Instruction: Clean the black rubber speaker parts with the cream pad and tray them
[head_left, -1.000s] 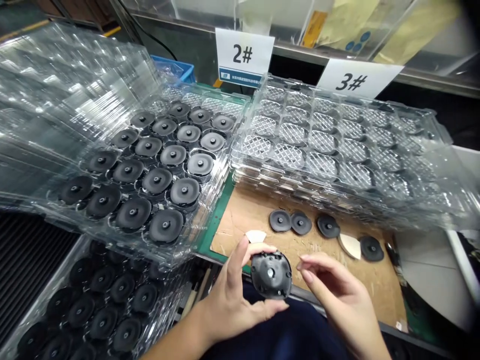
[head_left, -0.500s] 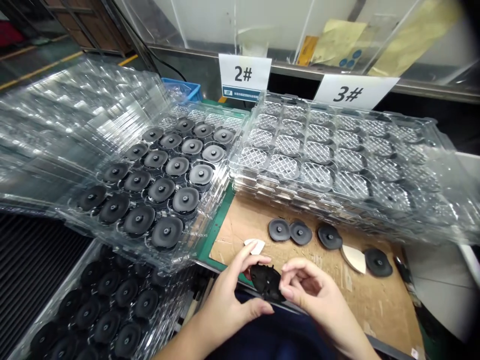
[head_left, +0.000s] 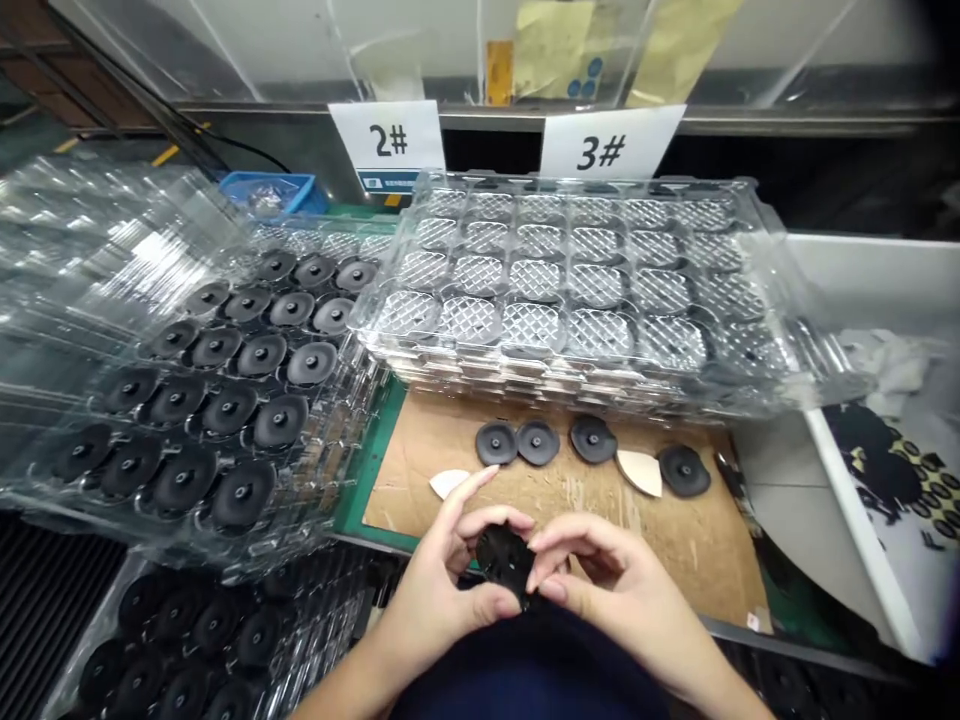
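Observation:
Close to my body, above the front edge of the bench, a black plastic disc-like part [head_left: 504,560] is held between my hands. My left hand [head_left: 457,575] grips its left side between thumb and fingers. Pinched at the part's right edge are the thumb and fingertips of my right hand [head_left: 596,565]; whether they hold anything besides that edge is hidden. Beyond my hands, several dark grey rounded discs [head_left: 538,442] lie on a cardboard sheet [head_left: 420,450]. Two pale, pointed pieces lie there too, one white piece [head_left: 448,483] at the left and a cream piece [head_left: 640,472] between discs.
A stack of clear trays [head_left: 540,330] stands behind the cardboard. At left, another clear tray [head_left: 300,480] holds rows of grey discs, with more trays [head_left: 97,250] leaning over it. Lower left is a tray of black discs [head_left: 180,610]. A white bin [head_left: 885,560] with small black parts is at right.
The camera view has turned right, bringing the white bin into sight. My right hand has closed in on the black part's edge, and my left thumb now presses against the part.

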